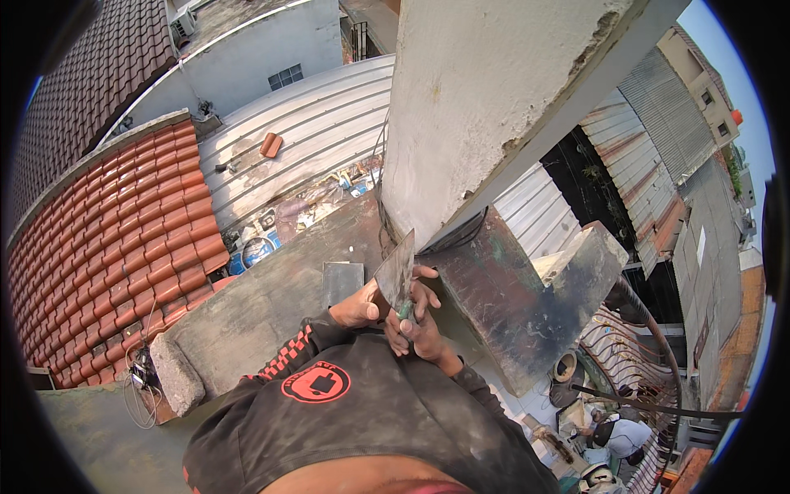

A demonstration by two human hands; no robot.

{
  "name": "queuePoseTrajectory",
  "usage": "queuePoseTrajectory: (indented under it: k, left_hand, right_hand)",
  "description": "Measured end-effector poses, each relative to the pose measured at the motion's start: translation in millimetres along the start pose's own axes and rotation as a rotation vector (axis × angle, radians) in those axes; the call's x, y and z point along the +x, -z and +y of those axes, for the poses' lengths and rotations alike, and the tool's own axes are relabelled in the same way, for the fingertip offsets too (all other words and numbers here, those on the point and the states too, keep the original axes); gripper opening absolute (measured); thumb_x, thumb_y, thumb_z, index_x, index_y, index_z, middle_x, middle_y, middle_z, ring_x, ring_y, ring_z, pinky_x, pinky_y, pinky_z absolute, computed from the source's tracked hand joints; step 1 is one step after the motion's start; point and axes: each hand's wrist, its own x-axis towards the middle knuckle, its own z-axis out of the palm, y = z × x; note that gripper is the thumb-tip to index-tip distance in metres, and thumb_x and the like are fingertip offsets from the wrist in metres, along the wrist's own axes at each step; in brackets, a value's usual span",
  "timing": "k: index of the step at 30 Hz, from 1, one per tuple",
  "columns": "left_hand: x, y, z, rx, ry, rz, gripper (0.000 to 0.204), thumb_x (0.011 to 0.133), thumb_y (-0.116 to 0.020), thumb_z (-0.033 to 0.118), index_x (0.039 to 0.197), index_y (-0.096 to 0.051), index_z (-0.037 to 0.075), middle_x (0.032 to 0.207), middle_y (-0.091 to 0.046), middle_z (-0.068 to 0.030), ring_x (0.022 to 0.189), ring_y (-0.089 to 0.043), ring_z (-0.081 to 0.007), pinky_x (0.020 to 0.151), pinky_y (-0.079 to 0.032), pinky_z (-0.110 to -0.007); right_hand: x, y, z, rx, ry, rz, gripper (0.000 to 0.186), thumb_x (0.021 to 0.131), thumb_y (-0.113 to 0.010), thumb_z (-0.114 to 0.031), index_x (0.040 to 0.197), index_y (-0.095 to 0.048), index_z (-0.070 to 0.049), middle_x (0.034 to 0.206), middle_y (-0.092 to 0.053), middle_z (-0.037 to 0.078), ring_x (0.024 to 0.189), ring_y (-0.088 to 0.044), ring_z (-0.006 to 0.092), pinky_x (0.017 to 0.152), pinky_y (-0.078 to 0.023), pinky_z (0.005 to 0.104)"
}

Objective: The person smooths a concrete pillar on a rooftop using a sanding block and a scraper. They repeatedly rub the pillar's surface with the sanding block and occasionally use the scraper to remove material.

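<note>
My two hands are together in front of my chest. In my right hand (pixel 425 336) is a putty knife with a green handle (pixel 404 309), my fingers closed round the handle. Its wide, smeared metal blade (pixel 397 270) points up and away from me. My left hand (pixel 355 308) is behind the blade, with its thumb on the left and fingers showing past the blade's right edge, spread apart. The blade hides the left palm, so whether it touches the blade is unclear. A flat grey rectangular plate (pixel 342 281) lies on the concrete ledge (pixel 271 321) just beyond my left hand.
A tall white plastered pillar (pixel 469 107) with chipped edges rises directly ahead. Orange roof tiles (pixel 115 255) and a metal sheet roof (pixel 313 123) lie beyond the ledge. A loose concrete block (pixel 175 375) and wires are at left. Far below right, another person (pixel 623 436) is among clutter.
</note>
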Motion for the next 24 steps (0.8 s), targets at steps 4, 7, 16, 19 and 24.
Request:
queuePoseTrajectory:
  k: [4,7,16,19,24]
  left_hand:
    - [-8,5,7,0.023,0.084,0.051,0.074,0.077,-0.080,0.063,0.116,-0.060,0.004,0.083,-0.069,-0.0098,0.110,-0.066,-0.0351,0.109,-0.041,-0.057]
    - [-12,6,6,-0.004,0.059,0.065,0.054,0.087,-0.077,0.051,0.106,-0.062,0.003,0.084,-0.071,-0.0130,0.101,-0.070,-0.0346,0.107,-0.045,-0.056]
    - [-15,19,5,-0.208,-0.086,0.414,0.036,0.098,-0.069,0.023,0.125,-0.056,0.005,0.094,-0.069,-0.0096,0.079,-0.072,-0.0233,0.071,-0.062,-0.039]
    - [-7,29,1,-0.406,-0.104,0.337,0.034,0.100,-0.066,0.019,0.126,-0.053,0.002,0.101,-0.070,-0.0144,0.082,-0.074,-0.0251,0.060,-0.062,-0.033]
    - [21,41,9,-0.636,-0.089,0.313,0.034,0.103,-0.062,0.026,0.126,-0.052,0.003,0.108,-0.068,-0.0165,0.083,-0.073,-0.0249,0.064,-0.063,-0.035]
  right_hand:
    - [5,-8,7,0.234,-0.056,-0.144,0.052,0.088,-0.073,-0.051,0.088,-0.044,-0.007,0.056,-0.041,-0.001,0.044,-0.041,0.0081,0.039,-0.036,0.0221]
    - [3,-3,25,0.320,-0.068,-0.191,0.045,0.091,-0.070,-0.041,0.096,-0.045,-0.004,0.062,-0.050,0.003,0.047,-0.048,0.0109,0.041,-0.041,0.0239]
    - [6,-38,20,-0.255,-0.113,0.348,0.047,0.106,-0.049,-0.047,0.117,-0.045,-0.001,0.070,-0.051,0.007,0.051,-0.051,0.0149,0.053,-0.051,0.0309]
    - [10,-49,5,-0.309,-0.112,0.395,0.051,0.106,-0.047,-0.050,0.118,-0.044,-0.001,0.066,-0.048,0.006,0.047,-0.047,0.0131,0.050,-0.050,0.0299]
    - [19,-69,-11,-0.473,-0.091,0.520,0.055,0.105,-0.047,-0.046,0.132,-0.041,0.001,0.063,-0.048,0.005,0.046,-0.046,0.0118,0.050,-0.049,0.0291]
